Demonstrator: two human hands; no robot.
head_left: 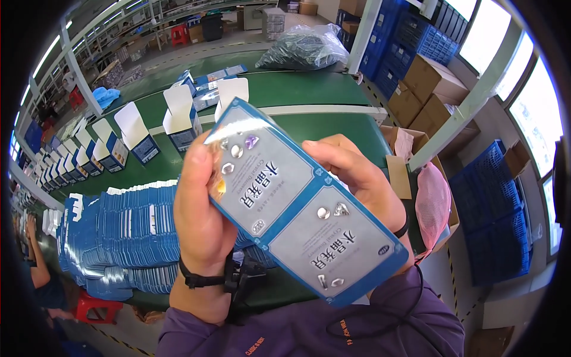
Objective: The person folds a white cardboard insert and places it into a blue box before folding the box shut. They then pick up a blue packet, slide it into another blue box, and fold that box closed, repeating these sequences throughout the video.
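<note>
Between my two hands is a blue and grey paper carton (285, 205) with printed crystals, tilted so two of its panels face up. It looks folded flat or nearly so; its underside is hidden. My left hand (201, 208) wraps its left edge, the thumb pointing up along it. At the upper right edge, my right hand (364, 181) grips with thumb on the rim and the other fingers behind. Stacks of flat blue cartons (134, 229) lie on the green table to the left. Behind them, a row of set-up boxes (138, 143) stands with white flaps raised.
A pink mesh bag (432, 205) hangs by a cardboard box on the right. Blue crates (488, 214) and brown cartons (431, 89) stand beyond. A filled plastic bag (306, 49) lies on the far table. At left are another person's arm (37, 256) and a red stool (98, 308).
</note>
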